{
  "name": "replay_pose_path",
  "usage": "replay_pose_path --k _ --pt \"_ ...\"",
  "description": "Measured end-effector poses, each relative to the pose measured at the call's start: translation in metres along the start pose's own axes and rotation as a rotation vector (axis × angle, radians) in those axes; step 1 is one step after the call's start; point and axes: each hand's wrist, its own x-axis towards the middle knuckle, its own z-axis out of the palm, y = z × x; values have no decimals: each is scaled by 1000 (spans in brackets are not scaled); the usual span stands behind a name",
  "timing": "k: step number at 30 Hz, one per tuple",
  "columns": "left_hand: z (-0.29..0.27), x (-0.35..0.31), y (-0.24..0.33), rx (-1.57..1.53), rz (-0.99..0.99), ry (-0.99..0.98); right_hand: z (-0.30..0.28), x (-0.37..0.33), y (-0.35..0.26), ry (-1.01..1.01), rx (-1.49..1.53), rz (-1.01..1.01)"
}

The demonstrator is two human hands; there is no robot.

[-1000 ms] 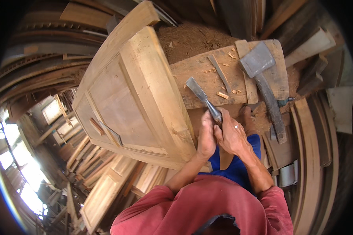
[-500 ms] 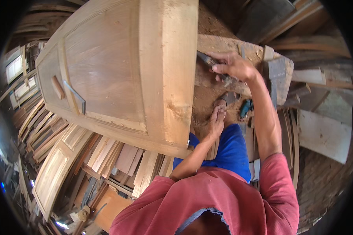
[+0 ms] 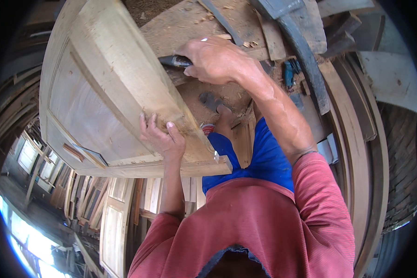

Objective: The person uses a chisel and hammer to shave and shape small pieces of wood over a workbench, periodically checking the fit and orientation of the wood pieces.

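The right hand is gripping a chisel by the near edge of the table; the left hand, fingers spread, is resting on the door. An axe is lying toward the table's right end.

Panel door, pale bare wood, on the person's left: broad frame around recessed panels, whitish smudges across the surface, panelled face turned up, one corner close to the person's lap. Left hand rests on it near that corner. Chisel: dark, shiny near the grip, in the right hand, pointing left at the door's long edge; blade out of sight from here.
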Motion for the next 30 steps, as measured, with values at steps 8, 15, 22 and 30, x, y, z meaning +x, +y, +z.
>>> replay_pose_path --k 8,15,22,30 --pt "20 2 -4 114 130 82 17 -53 32 -77 -160 -108" --pt "22 0 -8 88 80 49 59 -146 104 21 250 45" --pt "24 -1 -7 82 47 -4 138 -147 128 -148 469 355" --pt "27 2 -4 76 49 27 222 -85 77 51 632 -152"
